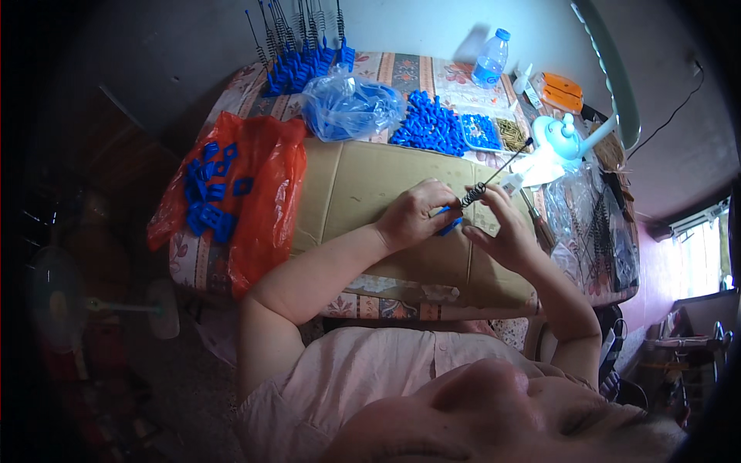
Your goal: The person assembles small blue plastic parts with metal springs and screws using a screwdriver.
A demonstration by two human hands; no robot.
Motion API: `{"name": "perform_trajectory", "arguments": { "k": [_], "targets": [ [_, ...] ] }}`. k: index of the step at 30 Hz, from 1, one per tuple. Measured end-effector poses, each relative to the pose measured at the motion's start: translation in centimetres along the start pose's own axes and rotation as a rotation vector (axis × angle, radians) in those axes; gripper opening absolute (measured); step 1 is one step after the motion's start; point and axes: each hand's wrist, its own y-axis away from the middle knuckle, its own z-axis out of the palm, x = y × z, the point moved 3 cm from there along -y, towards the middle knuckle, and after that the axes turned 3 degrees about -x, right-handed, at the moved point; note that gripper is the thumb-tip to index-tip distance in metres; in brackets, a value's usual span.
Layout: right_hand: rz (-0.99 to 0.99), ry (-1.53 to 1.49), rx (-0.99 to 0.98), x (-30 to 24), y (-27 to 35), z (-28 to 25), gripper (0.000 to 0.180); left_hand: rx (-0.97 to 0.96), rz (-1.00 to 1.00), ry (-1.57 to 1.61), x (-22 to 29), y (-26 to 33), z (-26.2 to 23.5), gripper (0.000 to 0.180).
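Above the cardboard sheet point(351, 185), my left hand point(417, 216) is closed on a small blue plastic piece point(449, 224), mostly covered by the fingers. A black coil spring point(473, 194) with a thin rod point(509, 163) and a dark tip rises from it, leaning up to the right. The fingers of my right hand point(505, 224) bend around the spring's side, and its thumb lies lower, near the blue piece. How the spring meets the blue piece is hidden by my fingers.
Blue square parts point(204, 189) lie on a red plastic bag point(266, 201) at left. Finished-looking spring assemblies point(301, 65) stand at the back. Blue parts point(428, 123), trays of blue pieces point(482, 133) and brass-coloured pieces point(511, 135), a bottle point(491, 62) and a lit lamp point(562, 135) stand behind my hands.
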Motion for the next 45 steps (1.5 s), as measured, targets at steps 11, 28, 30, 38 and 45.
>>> {"name": "perform_trajectory", "arguments": {
  "k": [11,28,30,38,45],
  "targets": [
    [-0.082,-0.443,0.152,2.5,-1.3,3.1,0.024,0.0,-0.002,0.0,0.2,0.0,0.0,0.013],
    [-0.218,-0.444,0.137,2.4,-1.0,1.8,0.023,-0.007,-0.032,-0.007,1.4,-0.6,0.3,0.017],
    [-0.218,-0.432,0.134,2.3,-1.0,1.8,0.023,-0.017,-0.042,0.007,1.4,-0.5,0.3,0.017],
    [-0.235,-0.416,0.148,2.1,-1.1,1.8,0.023,-0.045,-0.046,0.0,1.4,-0.3,0.1,0.017],
    [-0.209,-0.421,0.138,2.4,-1.0,2.0,0.022,-0.044,-0.049,0.016,1.0,-0.1,0.3,0.017]
  ]
}}
